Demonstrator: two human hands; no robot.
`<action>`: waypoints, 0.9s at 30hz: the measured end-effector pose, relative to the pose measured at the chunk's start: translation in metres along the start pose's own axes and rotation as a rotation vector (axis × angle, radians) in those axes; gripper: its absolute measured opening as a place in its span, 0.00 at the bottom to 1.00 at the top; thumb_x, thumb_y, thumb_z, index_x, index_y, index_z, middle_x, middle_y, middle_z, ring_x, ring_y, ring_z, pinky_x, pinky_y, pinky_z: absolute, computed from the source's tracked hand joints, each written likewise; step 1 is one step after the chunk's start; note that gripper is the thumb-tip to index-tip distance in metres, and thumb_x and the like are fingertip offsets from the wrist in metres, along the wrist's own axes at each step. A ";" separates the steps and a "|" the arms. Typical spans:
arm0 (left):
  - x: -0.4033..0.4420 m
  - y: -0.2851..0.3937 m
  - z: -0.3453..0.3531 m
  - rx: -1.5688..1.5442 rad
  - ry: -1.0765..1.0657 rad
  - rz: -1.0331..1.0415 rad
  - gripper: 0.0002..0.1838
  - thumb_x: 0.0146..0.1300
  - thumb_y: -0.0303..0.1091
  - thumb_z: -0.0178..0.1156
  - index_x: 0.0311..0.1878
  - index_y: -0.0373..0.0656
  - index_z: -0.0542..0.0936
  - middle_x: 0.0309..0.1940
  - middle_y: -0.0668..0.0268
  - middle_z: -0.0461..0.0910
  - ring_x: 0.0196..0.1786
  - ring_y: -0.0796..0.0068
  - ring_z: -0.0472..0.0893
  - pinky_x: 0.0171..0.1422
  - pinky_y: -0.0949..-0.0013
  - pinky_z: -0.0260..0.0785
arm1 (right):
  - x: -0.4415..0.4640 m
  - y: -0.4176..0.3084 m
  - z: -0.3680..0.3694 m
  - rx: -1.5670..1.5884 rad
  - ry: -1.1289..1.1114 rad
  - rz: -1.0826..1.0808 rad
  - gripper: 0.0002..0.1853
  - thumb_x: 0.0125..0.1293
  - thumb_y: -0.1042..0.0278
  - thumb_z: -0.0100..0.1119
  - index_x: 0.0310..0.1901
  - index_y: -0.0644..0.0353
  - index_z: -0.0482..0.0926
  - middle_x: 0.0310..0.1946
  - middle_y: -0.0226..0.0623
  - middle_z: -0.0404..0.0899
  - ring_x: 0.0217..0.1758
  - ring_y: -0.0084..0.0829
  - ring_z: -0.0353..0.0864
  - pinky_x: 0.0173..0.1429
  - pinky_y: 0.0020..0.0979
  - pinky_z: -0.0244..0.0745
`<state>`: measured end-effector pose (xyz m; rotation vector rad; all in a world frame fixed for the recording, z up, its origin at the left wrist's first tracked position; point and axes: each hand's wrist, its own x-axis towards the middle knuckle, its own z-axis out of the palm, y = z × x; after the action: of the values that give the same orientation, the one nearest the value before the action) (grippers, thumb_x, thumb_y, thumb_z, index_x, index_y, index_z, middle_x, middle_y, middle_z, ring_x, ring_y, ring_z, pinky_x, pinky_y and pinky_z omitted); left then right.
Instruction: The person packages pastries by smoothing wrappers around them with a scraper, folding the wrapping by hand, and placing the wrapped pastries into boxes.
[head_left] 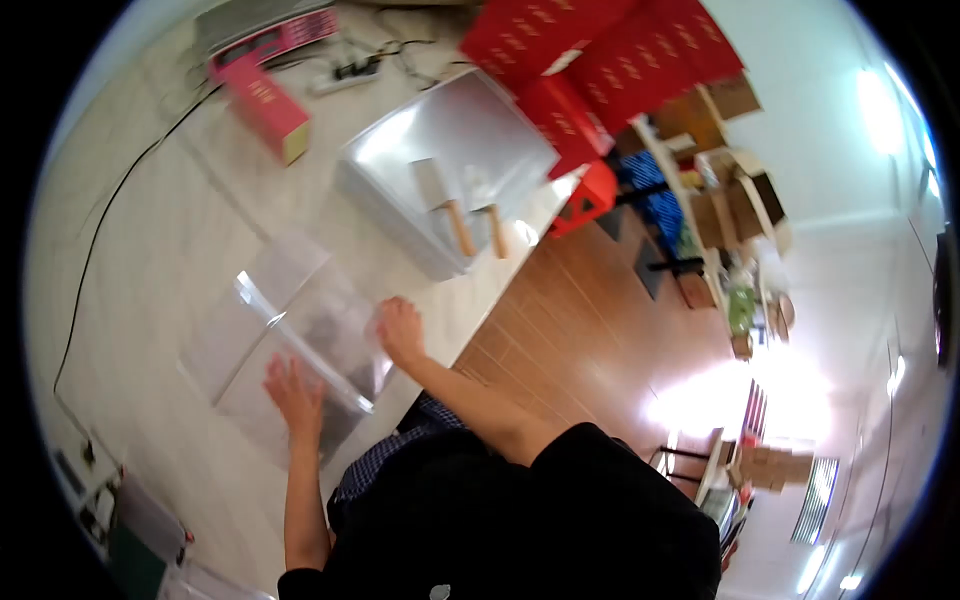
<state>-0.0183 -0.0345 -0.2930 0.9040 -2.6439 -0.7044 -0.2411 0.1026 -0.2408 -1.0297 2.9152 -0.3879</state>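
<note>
Clear plastic bags or sheets (pixel 260 345) lie on the pale table, with a shiny strip running diagonally across them. My left hand (pixel 293 390) rests on the plastic near its lower edge, fingers spread. At the right edge of the plastic is my right hand (pixel 400 328), its fingers bent and blurred; whether they hold the film is unclear. Beyond it stands a large metal tray or box (pixel 440 130), with two wooden-handled scrapers (pixel 430 185) lying on top.
A red and yellow box (pixel 266 110) lies near a pink scale (pixel 270 42) and a power strip (pixel 345 78). Red printed boxes (pixel 630 60) are stacked at the table's far end. A black cable (pixel 100 225) runs along the left. Shelving with cartons stands across the wooden floor (pixel 560 310).
</note>
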 end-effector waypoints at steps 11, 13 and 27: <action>0.021 0.020 -0.005 0.118 -0.039 -0.065 0.44 0.58 0.51 0.65 0.75 0.48 0.61 0.77 0.51 0.51 0.79 0.44 0.47 0.79 0.36 0.35 | 0.064 0.174 -0.207 0.237 0.576 0.000 0.15 0.56 0.76 0.62 0.46 0.61 0.76 0.43 0.47 0.78 0.48 0.50 0.77 0.54 0.44 0.72; 0.027 0.030 -0.004 0.125 -0.063 -0.096 0.45 0.56 0.49 0.67 0.75 0.47 0.61 0.76 0.49 0.51 0.79 0.44 0.48 0.78 0.35 0.37 | 0.116 0.240 -0.237 0.101 0.636 0.023 0.19 0.56 0.69 0.66 0.49 0.61 0.75 0.45 0.46 0.76 0.50 0.49 0.73 0.54 0.45 0.69; 0.051 0.107 -0.033 0.222 0.049 -0.388 0.45 0.62 0.50 0.61 0.76 0.38 0.55 0.78 0.43 0.44 0.78 0.42 0.49 0.79 0.44 0.41 | 0.431 0.459 -0.269 -0.111 -0.221 0.353 0.78 0.33 0.26 0.75 0.79 0.47 0.33 0.79 0.58 0.35 0.82 0.58 0.35 0.80 0.55 0.39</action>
<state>-0.0981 -0.0050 -0.2048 1.5023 -2.5630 -0.4628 -0.8893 0.2398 -0.0657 -0.5068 2.8574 -0.0921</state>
